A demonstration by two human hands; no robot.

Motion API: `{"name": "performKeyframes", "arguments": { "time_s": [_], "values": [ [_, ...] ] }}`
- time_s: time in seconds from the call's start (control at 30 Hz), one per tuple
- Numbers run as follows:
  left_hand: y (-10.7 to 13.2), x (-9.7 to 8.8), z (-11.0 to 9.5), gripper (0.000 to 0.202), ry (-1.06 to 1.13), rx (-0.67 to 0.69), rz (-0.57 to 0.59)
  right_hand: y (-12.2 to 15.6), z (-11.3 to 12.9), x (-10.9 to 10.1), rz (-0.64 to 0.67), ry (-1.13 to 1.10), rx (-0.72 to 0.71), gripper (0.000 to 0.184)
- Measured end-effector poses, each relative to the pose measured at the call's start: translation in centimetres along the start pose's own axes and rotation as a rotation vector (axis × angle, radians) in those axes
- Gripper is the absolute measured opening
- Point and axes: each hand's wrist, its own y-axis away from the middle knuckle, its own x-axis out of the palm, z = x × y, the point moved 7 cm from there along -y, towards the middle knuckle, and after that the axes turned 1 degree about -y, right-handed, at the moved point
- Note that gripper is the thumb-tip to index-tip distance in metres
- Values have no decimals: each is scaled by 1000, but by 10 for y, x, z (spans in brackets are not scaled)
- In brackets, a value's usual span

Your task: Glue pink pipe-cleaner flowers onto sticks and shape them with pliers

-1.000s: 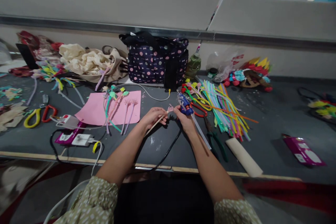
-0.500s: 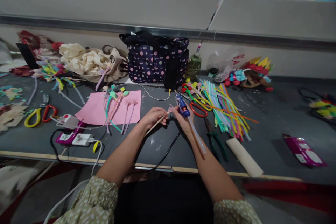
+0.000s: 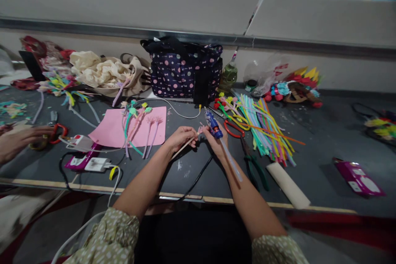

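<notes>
My left hand [image 3: 181, 139] is closed around a thin pale stick [image 3: 183, 148], which slants up to the right between the fingers. At the stick's upper end sits a small pink fuzzy piece [image 3: 201, 128], near the fingertips of both hands. In my right hand [image 3: 218, 143] is a blue hot glue gun [image 3: 213, 123], its nozzle pointing away from me. A long translucent glue stick [image 3: 231, 160] juts from its rear over my forearm. Whether the right fingers also touch the pink piece, I cannot tell.
Pink paper [image 3: 108, 126] with pipe-cleaner flowers lies left; loose pipe cleaners [image 3: 262, 128], green-handled pliers [image 3: 256, 167] and a cream roll [image 3: 287, 185] lie right. A polka-dot bag [image 3: 176, 70] stands behind. Another person's hand [image 3: 24, 140] is over yellow-and-red-handled cutters [image 3: 58, 133], near a power strip [image 3: 82, 161].
Another person's hand has come in from the left over the cutters. My glue gun has shifted very slightly; my left hand and the stick stay nearly still.
</notes>
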Motion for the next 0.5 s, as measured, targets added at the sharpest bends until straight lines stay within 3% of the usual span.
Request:
{"name": "performKeyframes", "arguments": {
  "time_s": [0.5],
  "values": [
    [1,-1,-2,11,-36,5,-15,0,1,1,107,138,-18,17]
  ]
}}
